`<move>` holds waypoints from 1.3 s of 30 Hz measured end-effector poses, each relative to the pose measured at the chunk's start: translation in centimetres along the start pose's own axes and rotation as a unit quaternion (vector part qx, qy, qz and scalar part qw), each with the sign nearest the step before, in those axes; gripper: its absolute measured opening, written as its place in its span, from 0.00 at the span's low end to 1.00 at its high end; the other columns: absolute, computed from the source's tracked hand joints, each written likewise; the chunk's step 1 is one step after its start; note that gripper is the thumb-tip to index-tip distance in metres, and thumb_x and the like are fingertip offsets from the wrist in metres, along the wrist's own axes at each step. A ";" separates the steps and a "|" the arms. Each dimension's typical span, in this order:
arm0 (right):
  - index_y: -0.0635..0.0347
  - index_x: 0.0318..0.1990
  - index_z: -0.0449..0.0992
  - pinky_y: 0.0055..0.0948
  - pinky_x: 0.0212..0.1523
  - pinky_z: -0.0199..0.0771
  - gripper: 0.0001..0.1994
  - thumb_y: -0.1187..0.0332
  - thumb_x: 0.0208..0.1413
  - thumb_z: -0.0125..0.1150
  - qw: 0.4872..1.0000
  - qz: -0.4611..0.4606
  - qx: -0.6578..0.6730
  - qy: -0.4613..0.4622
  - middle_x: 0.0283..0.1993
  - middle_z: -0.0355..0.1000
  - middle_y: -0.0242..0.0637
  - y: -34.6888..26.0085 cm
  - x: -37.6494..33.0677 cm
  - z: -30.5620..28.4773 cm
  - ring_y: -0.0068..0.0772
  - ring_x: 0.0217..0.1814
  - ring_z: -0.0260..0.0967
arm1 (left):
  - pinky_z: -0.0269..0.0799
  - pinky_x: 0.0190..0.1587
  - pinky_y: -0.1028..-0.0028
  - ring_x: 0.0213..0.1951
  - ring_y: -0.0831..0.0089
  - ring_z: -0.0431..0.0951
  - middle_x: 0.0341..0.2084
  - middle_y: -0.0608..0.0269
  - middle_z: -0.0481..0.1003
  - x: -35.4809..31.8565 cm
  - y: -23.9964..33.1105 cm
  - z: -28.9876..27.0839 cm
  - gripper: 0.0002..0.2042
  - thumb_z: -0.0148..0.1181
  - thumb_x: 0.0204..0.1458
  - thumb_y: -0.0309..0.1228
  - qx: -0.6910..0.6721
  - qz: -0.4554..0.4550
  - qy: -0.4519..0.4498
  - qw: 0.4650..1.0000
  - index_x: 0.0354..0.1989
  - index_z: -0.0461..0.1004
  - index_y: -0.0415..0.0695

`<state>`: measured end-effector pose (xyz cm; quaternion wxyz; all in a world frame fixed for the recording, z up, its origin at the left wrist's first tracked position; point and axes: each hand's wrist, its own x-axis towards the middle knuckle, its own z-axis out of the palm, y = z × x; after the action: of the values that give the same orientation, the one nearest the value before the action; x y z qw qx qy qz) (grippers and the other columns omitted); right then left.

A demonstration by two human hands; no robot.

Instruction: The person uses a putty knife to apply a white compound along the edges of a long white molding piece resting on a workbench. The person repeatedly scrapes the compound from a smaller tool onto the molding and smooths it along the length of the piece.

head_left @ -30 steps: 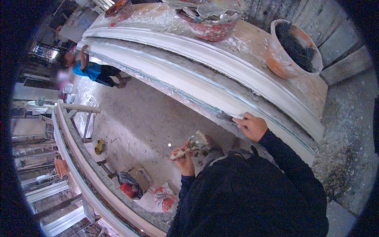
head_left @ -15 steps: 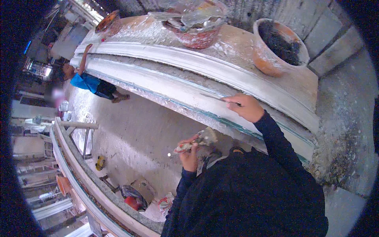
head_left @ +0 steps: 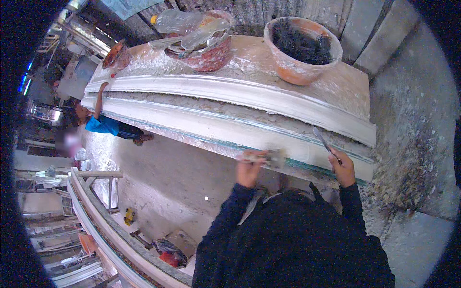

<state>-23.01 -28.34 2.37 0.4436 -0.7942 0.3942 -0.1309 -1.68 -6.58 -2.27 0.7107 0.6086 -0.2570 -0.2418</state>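
Note:
My left hand (head_left: 248, 174) is closed round the handle of a wide putty knife (head_left: 275, 158). Motion smears its broad, plaster-smudged blade, which reaches over the front edge of the nearer white moulding (head_left: 206, 121). My right hand (head_left: 344, 171) grips a narrow metal spatula (head_left: 322, 138) by its dark handle. The spatula's blade points up and away, over the right part of the same moulding; whether it touches cannot be made out. A second long white moulding (head_left: 225, 90) runs behind the first, with a rough grey strip between them.
On the bench (head_left: 249, 50) behind stand an orange tub (head_left: 300, 72) with a dark inside, a red basin (head_left: 206, 62) heaped with clear plastic bottles, and a smaller bowl (head_left: 116, 55). A person in blue (head_left: 103, 125) reaches onto the bench's left end. A curved frame (head_left: 103, 225) lies lower left.
My right hand has moved right and nearer, its spatula now pointing upward instead of lying leftward along the moulding. My left hand has risen with the putty knife toward the moulding's front edge.

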 end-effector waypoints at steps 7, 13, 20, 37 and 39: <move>0.50 0.48 0.72 0.29 0.34 0.64 0.15 0.63 0.52 0.52 0.993 -0.100 -0.055 -0.003 0.26 0.66 0.40 -0.4 -0.5 -2.1 0.36 0.30 0.64 | 0.68 0.36 0.74 0.33 0.73 0.71 0.29 0.62 0.72 0.0 2.8 -19.5 0.04 0.54 0.49 0.24 -0.064 0.122 0.286 0.948 0.32 0.67 0.41; 0.54 0.50 0.71 0.25 0.34 0.61 0.18 0.63 0.51 0.53 0.990 -0.118 -0.058 -0.045 0.26 0.65 0.38 -1.1 -0.1 -2.5 0.31 0.28 0.60 | 0.68 0.33 0.75 0.30 0.73 0.72 0.30 0.59 0.73 0.8 5.0 -5.4 0.07 0.57 0.47 0.28 0.121 -0.032 0.182 0.975 0.32 0.70 0.40; 0.52 0.48 0.72 0.27 0.29 0.60 0.17 0.63 0.50 0.54 0.981 -0.186 -0.051 -0.008 0.24 0.62 0.38 -0.2 0.4 -3.0 0.33 0.26 0.60 | 0.74 0.24 0.75 0.25 0.72 0.75 0.28 0.60 0.74 -0.8 -0.3 8.9 0.08 0.56 0.49 0.32 0.000 -0.233 0.053 0.971 0.27 0.65 0.43; 0.46 0.48 0.72 0.38 0.34 0.67 0.17 0.57 0.50 0.52 0.993 -0.068 -0.098 -0.010 0.29 0.65 0.41 1.9 -0.8 -3.5 0.43 0.31 0.66 | 0.68 0.37 0.67 0.33 0.60 0.73 0.30 0.55 0.72 5.0 5.7 -3.8 0.16 0.59 0.48 0.36 0.404 0.043 0.117 0.906 0.39 0.66 0.39; 0.44 0.47 0.73 0.39 0.33 0.67 0.16 0.57 0.50 0.53 0.982 -0.091 -0.134 -0.095 0.29 0.66 0.41 1.5 -0.9 -2.9 0.44 0.31 0.66 | 0.69 0.30 0.77 0.27 0.77 0.69 0.26 0.64 0.68 3.8 4.2 1.1 0.14 0.61 0.47 0.35 0.233 -0.095 -0.008 0.968 0.35 0.64 0.42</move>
<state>-25.97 -29.87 2.93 0.3547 -0.8879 0.2901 -0.0406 0.54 -9.31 2.35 0.5213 0.7769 -0.2526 -0.2466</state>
